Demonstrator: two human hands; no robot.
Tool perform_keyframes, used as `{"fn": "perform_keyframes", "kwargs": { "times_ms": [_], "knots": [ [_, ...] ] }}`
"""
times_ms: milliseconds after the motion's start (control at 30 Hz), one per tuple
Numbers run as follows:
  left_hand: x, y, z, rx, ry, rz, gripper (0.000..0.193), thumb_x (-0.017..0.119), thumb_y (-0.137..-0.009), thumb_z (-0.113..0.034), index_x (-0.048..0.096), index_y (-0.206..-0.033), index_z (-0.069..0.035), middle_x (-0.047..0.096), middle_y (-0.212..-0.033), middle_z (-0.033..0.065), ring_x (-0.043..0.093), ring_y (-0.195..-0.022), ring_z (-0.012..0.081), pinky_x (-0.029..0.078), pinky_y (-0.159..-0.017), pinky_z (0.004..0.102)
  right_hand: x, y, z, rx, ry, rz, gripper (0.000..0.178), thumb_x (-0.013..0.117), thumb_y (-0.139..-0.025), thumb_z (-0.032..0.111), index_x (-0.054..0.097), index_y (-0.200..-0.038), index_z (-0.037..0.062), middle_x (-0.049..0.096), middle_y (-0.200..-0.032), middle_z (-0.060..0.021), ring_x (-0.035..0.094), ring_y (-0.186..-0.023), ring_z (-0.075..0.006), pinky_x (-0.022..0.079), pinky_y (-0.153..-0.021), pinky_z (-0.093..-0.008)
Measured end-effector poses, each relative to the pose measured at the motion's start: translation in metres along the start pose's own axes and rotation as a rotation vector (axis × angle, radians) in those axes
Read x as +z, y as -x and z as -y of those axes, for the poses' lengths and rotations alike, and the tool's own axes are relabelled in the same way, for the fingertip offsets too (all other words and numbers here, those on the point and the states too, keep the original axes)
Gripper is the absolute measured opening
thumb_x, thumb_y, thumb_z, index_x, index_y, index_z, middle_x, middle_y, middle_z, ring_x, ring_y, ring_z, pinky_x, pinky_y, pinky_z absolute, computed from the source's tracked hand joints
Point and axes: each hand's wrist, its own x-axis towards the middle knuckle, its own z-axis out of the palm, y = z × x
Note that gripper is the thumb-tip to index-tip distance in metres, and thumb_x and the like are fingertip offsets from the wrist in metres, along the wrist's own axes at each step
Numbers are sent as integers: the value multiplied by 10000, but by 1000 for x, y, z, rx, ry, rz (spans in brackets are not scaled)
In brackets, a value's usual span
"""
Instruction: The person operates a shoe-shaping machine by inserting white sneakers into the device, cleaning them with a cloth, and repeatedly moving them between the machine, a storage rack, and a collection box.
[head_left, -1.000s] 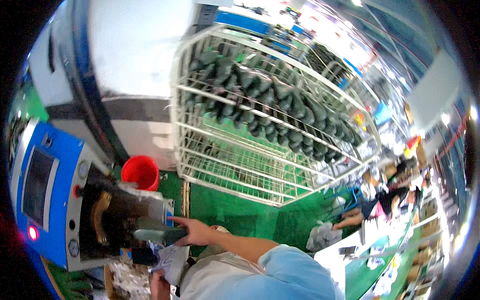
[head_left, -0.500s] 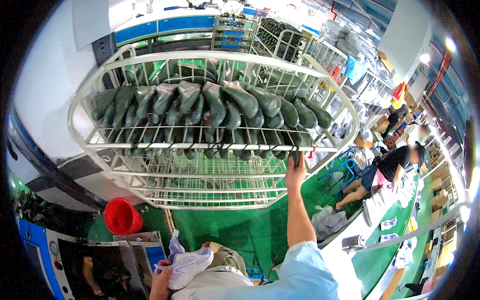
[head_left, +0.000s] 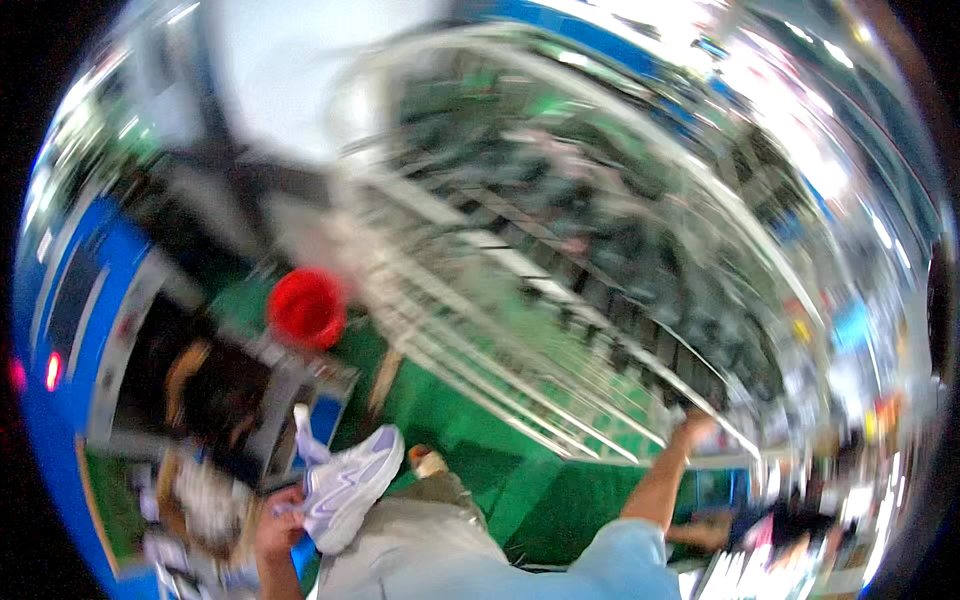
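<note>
In my left hand (head_left: 280, 522), low at the left, is a white and lavender sneaker (head_left: 352, 488). The fingers are closed around its heel end, and a pale strap or tongue sticks up from it. My right arm reaches forward and to the right. At its end my right hand (head_left: 693, 428) is at the lower front rail of a white wire rack (head_left: 515, 262), its fingers smeared by motion. Rows of dark shoe lasts (head_left: 690, 300) fill the rack's upper tier, also blurred. Whether the right hand grips the rail or a last cannot be made out.
A red bucket (head_left: 307, 308) stands on the green floor (head_left: 450, 500) left of the rack. Blue and grey machinery (head_left: 130, 300) with a dark opening lines the left side. At the lower right, a blurred person (head_left: 770, 525) is beside a bench.
My view has swung left, so the rack appears tilted and further right. The sneaker has turned, showing its side. My right hand remains near the rack's front rail.
</note>
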Motion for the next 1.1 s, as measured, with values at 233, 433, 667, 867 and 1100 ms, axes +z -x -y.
{"fn": "perform_keyframes", "kwargs": {
  "times_ms": [233,433,667,867,1100],
  "knots": [
    [-162,158,1,456,173,-764,154,686,-768,-104,628,-889,-29,549,-1237,131,566,-1067,208,467,-895,348,21,229,55,-238,287,666,314,566,-928,255,615,-1186,82,626,-1120,-133,609,-948,-280,490,-872,-398],
    [-299,221,127,-317,-1046,-1070,304,659,-806,-410,723,-938,-144,582,-1204,170,483,-1186,343,322,-1037,483,115,365,145,-740,292,1305,318,526,-962,269,634,-1188,73,646,-1084,-161,620,-943,-307,492,-863,-407],
    [-310,199,164,-542,-831,-1487,419,639,-767,-525,729,-906,-141,680,-913,153,598,-1005,320,401,-909,455,162,515,362,-1277,415,1709,377,505,-967,327,623,-1203,57,657,-1073,-201,619,-961,-362,471,-867,-409],
    [-184,300,184,-563,-484,-1530,497,673,-719,-550,743,-972,-128,685,-904,170,632,-930,334,496,-844,424,240,557,342,-1372,-93,1934,322,536,-948,237,633,-1166,21,654,-1089,-192,604,-1012,-345,453,-911,-409],
    [129,429,324,-1192,-365,-1747,469,648,-669,-565,726,-760,-111,688,-819,132,653,-874,306,515,-786,420,241,632,359,-1304,-308,2267,255,606,-919,180,674,-1097,11,677,-1043,-189,638,-951,-322,491,-870,-387]
  ]
}}
